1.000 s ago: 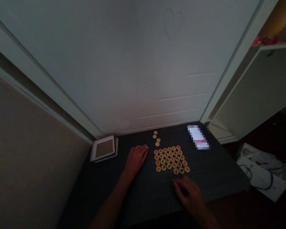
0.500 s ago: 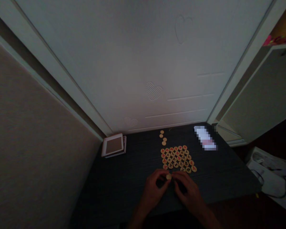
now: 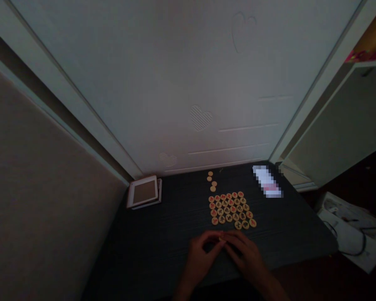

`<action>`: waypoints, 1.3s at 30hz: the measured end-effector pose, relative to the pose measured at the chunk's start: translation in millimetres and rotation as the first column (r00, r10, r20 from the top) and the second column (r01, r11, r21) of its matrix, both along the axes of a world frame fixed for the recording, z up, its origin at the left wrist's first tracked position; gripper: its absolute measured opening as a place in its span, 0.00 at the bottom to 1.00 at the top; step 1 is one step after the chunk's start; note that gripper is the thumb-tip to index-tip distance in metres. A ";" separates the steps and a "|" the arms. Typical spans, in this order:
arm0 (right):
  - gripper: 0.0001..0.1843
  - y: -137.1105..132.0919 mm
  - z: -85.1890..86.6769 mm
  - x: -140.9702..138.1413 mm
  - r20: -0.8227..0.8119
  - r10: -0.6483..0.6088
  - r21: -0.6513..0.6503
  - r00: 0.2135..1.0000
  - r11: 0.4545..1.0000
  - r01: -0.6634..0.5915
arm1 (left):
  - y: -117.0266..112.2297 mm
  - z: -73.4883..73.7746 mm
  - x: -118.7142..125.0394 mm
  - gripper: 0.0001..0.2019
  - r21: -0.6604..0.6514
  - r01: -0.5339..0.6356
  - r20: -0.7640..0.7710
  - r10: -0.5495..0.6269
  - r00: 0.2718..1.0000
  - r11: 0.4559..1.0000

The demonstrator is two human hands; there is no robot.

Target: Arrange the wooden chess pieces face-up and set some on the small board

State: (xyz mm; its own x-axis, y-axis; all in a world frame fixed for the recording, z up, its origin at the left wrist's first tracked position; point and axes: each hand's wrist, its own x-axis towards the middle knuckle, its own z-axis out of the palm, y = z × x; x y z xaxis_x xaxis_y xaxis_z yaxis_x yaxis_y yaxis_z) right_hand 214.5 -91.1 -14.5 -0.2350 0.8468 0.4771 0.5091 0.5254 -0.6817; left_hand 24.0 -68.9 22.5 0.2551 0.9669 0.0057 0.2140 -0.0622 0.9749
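Between the fingertips of both hands is a small round xiangqi piece (image 3: 221,239), mostly hidden by the fingers. My left hand (image 3: 201,256) pinches it between thumb and forefinger. From the other side, the fingertips of my right hand (image 3: 245,253) close in on the same piece and meet those of my left. Just beyond the hands lie rows of xiangqi pieces (image 3: 228,218), face up with red or dark characters. Several blank-looking pieces (image 3: 213,189) are apart from the rows, farther back.
A shallow box with a brown panel and white rim (image 3: 144,192) rests at the table's back left. At the back right lies a bright, pixelated phone-like object (image 3: 267,181). The dark table (image 3: 163,234) meets a white panel (image 3: 175,83). White items with a black cord (image 3: 354,230) stand right, below.
Both hands have drawn together around the piece, which is now more covered by fingers. The view has shifted slightly; the rows of pieces look unchanged.
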 end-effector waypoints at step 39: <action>0.18 -4.9 2.5 -1.5 -0.044 -0.045 -0.077 0.998 0.996 0.041 | 0.2 4.2 1.8 0.08 0.000 0.038 0.040 -0.038 0.998 0.999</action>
